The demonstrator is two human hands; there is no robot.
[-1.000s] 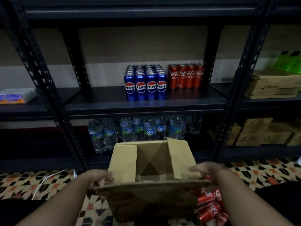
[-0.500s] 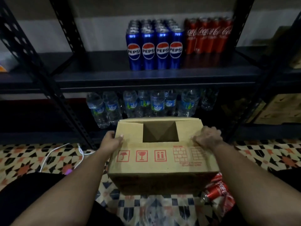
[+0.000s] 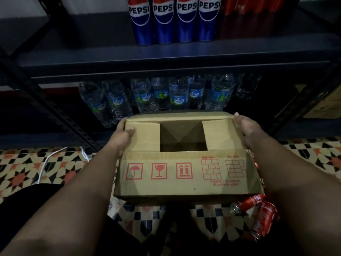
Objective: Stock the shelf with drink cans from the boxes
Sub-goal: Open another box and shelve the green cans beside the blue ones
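The left hand (image 3: 122,134) grips the left end of the brown cardboard box (image 3: 186,174), thumb on the top flap; the right hand (image 3: 246,132) lies against the right end, but I cannot tell if its fingers curl round; the box sits low over the patterned tile floor (image 3: 24,170), in front of the dark metal shelf (image 3: 166,58); it looks empty through the square gap between its flaps; I think it should be moved aside, kept level, away from the red drink cans (image 3: 258,213) lying by its right bottom corner; blue drink cans (image 3: 175,21) stand at the shelf's back edge.
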